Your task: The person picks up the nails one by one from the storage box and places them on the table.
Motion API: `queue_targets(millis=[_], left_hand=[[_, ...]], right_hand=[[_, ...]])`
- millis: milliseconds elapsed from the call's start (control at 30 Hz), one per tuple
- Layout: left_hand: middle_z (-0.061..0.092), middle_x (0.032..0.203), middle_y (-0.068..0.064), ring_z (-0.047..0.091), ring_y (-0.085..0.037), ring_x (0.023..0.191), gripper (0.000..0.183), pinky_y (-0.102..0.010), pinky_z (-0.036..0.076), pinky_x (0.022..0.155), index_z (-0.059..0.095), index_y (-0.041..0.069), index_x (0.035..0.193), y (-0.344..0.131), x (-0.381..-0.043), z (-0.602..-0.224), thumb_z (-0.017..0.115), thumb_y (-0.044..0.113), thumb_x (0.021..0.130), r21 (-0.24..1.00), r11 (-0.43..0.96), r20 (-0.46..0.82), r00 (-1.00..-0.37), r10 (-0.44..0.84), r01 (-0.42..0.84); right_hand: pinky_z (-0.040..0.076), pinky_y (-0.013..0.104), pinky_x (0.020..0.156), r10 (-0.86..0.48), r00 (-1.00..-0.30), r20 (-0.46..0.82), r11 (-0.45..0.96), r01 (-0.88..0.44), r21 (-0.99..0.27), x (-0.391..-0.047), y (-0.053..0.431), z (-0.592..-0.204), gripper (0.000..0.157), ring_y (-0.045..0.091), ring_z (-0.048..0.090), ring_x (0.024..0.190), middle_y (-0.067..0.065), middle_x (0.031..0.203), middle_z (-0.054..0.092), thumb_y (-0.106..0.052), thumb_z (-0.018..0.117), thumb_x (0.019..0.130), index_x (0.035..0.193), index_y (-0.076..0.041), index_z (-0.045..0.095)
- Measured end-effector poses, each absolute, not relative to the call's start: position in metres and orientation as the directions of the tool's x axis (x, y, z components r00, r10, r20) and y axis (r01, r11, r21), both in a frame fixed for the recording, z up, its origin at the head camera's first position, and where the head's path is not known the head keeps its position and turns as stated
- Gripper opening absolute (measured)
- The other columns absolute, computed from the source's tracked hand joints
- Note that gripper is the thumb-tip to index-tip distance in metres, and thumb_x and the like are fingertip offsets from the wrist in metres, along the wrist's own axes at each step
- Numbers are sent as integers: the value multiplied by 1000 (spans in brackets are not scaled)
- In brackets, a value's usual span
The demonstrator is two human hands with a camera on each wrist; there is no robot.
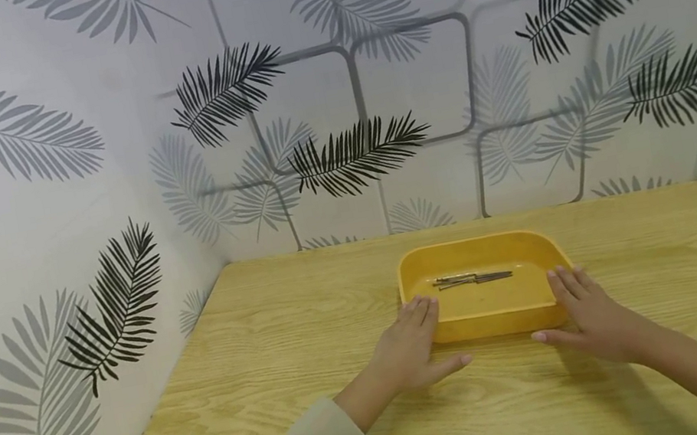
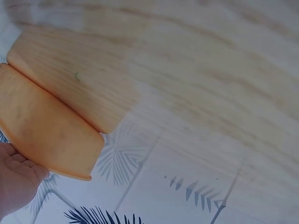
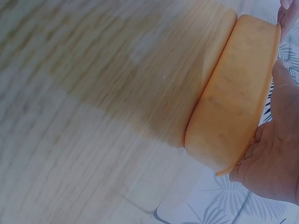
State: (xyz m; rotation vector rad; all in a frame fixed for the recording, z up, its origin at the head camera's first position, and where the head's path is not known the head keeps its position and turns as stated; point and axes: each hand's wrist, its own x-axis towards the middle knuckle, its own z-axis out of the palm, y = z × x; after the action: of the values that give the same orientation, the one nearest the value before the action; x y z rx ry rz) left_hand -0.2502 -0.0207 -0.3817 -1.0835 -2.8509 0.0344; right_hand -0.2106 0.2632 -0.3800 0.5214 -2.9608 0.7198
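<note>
A yellow-orange plastic tray (image 1: 493,324) sits on the wooden table. Several thin metal nails (image 1: 474,278) lie together on its floor. At the tray's near left corner, my left hand (image 1: 405,351) rests its extended fingers on the rim, with the thumb pointing inward in front of the wall. My right hand (image 1: 600,319) mirrors it at the near right corner, straight fingers over the rim and thumb apart. The left wrist view shows the tray's outer wall (image 2: 51,123) beside the left hand (image 2: 18,179). Beside the right hand (image 3: 275,154), the right wrist view shows the same wall (image 3: 231,93).
The light wood-grain table (image 1: 261,357) extends around the tray on all sides. Behind it stands a wall (image 1: 314,99) patterned with dark and grey leaves, and a similar wall (image 1: 12,253) runs along the left edge.
</note>
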Motion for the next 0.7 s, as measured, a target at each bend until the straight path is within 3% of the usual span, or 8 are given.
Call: queue_targets(millis=[700], left_hand=[[22, 153, -16, 20, -29, 142, 89, -38, 20, 116, 20, -1, 146, -27, -245, -384, 33, 66, 90, -24, 739, 97, -734, 672, 673]], right_hand=[[11, 69, 103, -303, -944, 129, 849, -329, -415, -206, 258, -381, 98, 58, 3, 133, 39, 147, 9, -48, 61, 85, 142, 15, 13]])
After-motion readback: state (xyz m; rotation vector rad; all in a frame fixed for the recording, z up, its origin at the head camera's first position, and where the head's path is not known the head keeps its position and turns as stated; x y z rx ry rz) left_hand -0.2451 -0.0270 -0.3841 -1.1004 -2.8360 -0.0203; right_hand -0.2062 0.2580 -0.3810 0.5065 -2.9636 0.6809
